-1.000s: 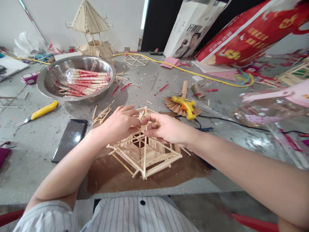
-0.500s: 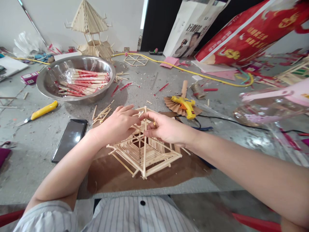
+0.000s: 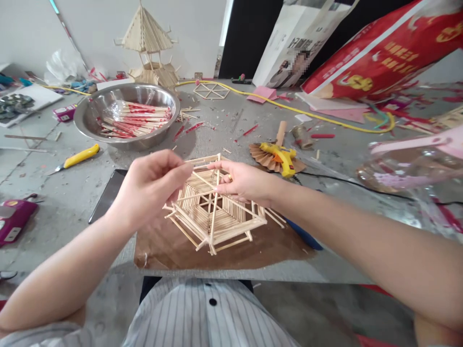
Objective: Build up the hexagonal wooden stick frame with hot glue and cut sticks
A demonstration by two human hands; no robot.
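Observation:
A six-sided frame of thin wooden sticks [image 3: 240, 225] rests on a brown sheet [image 3: 170, 258] in front of me. Its sides are stacked sticks, and spokes cross its top. My right hand [image 3: 249, 182] grips the frame near the middle of the spokes, thumb and index finger on either side of a stick. Just left of it, my left hand [image 3: 154, 185] is raised beside the frame with fingers pinched together. Whatever those fingers hold, if anything, is hidden.
A steel bowl [image 3: 126, 140] of wrapped sticks stands back left, before a stick pagoda [image 3: 148, 36]. A yellow utility knife [image 3: 81, 155] and a phone [image 3: 106, 195] lie left. Right are a yellow glue gun [image 3: 284, 156], its black cord and a clear jug [image 3: 405, 166].
My left hand has drawn back left from the frame's middle, its fingers now pinched together. My right hand stays at the spokes. The view has shifted slightly.

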